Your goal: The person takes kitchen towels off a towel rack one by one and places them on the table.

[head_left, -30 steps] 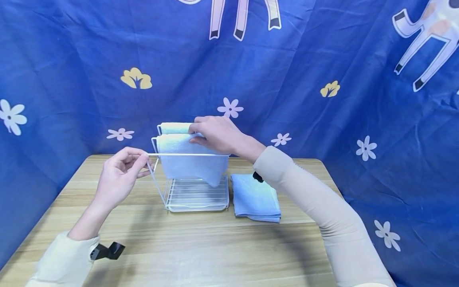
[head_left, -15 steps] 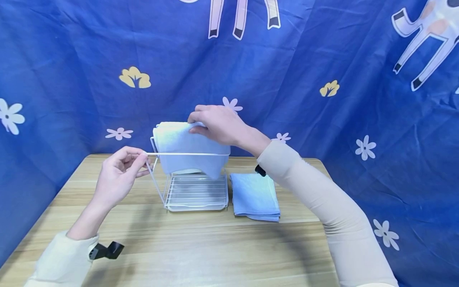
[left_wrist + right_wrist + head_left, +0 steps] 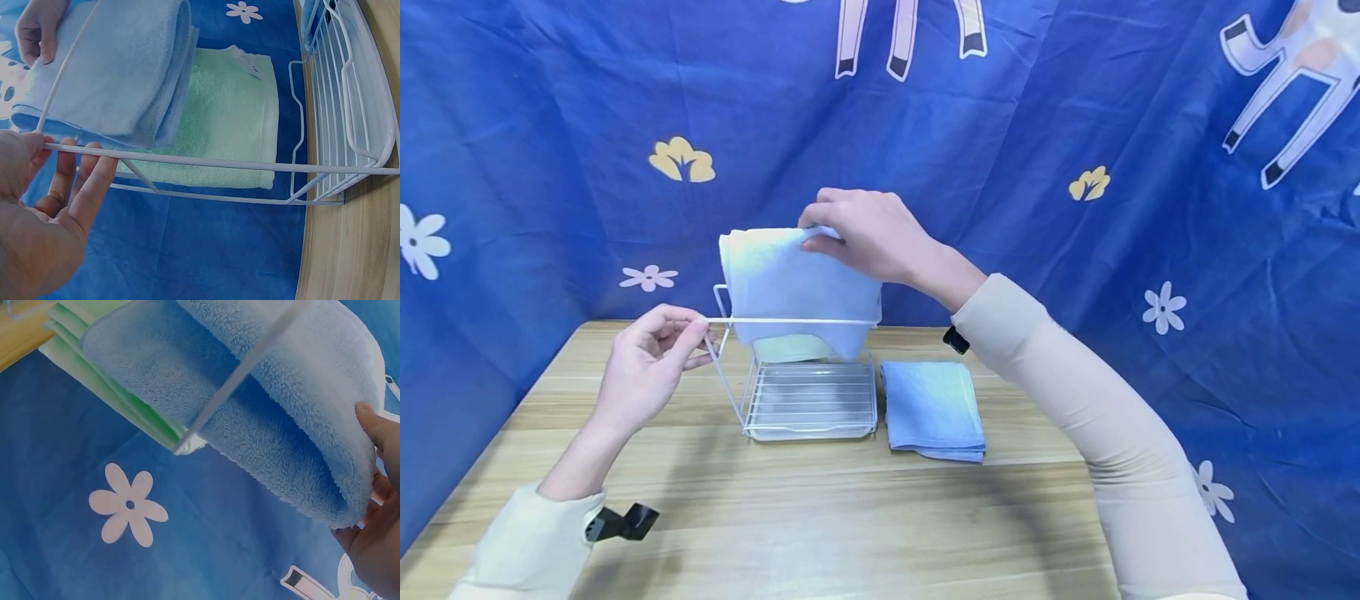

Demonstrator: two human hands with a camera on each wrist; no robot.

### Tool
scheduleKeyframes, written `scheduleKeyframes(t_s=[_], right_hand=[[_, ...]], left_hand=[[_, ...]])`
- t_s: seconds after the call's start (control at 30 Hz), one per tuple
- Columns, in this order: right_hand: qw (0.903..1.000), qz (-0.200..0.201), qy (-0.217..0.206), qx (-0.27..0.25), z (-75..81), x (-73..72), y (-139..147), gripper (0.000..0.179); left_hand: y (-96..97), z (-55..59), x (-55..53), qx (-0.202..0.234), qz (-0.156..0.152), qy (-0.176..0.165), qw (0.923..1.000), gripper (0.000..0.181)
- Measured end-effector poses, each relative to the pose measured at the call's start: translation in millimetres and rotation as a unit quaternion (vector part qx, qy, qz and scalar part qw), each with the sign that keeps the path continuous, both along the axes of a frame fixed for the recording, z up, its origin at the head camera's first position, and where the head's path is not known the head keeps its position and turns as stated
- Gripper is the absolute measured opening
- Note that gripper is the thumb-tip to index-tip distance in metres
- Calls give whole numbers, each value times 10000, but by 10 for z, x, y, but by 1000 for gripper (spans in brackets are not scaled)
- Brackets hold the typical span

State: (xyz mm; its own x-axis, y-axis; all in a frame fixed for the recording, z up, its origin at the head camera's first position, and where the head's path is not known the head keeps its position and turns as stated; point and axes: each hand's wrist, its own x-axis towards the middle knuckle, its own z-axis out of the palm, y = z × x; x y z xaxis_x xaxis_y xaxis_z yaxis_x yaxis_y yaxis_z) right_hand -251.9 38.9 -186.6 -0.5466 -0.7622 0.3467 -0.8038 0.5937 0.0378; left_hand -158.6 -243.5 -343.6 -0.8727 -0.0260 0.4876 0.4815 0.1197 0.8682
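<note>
The left hand [image 3: 647, 358] is pinching with its fingers [image 3: 94, 187], the forearm [image 3: 583, 458] slanting up from lower left; the right hand [image 3: 874, 233] is gripping higher up, its arm [image 3: 1075, 400] reaching in from lower right.

left hand [image 3: 643, 362] pinches corner of white wire rack [image 3: 812, 432]; right hand [image 3: 872, 233] grips top edge of folded pale-blue cloth [image 3: 797, 279]; pale-green cloth [image 3: 793, 347] shows below; folded blue cloth [image 3: 932, 408] on light wood-grain table [image 3: 850, 533], just right of rack

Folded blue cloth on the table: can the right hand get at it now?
Not directly, it seems: the right hand pinches another blue cloth at the rack, though nothing appears to lie over the tabletop cloth.
</note>
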Motion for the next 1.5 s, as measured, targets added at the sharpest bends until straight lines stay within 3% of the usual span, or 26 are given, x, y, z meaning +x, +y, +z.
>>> scheduleKeyframes(t_s=[0.83, 1.03, 1.23, 1.5], right_hand=[[9971, -167, 474, -563, 365, 58, 259, 25], [9949, -121, 597, -804, 393, 64, 382, 24], [9941, -206, 641, -852, 389, 40, 509, 24], [9900, -272, 672, -1206, 361, 26, 726, 24]], left_hand=[[-20, 28, -10, -190, 103, 3, 9998, 11], [-16, 32, -1, -276, 133, 4, 9995, 10], [-8, 5, 12, -13, -4, -18, 10000, 12], [-4, 1, 11, -180, 90, -20, 9998, 10]])
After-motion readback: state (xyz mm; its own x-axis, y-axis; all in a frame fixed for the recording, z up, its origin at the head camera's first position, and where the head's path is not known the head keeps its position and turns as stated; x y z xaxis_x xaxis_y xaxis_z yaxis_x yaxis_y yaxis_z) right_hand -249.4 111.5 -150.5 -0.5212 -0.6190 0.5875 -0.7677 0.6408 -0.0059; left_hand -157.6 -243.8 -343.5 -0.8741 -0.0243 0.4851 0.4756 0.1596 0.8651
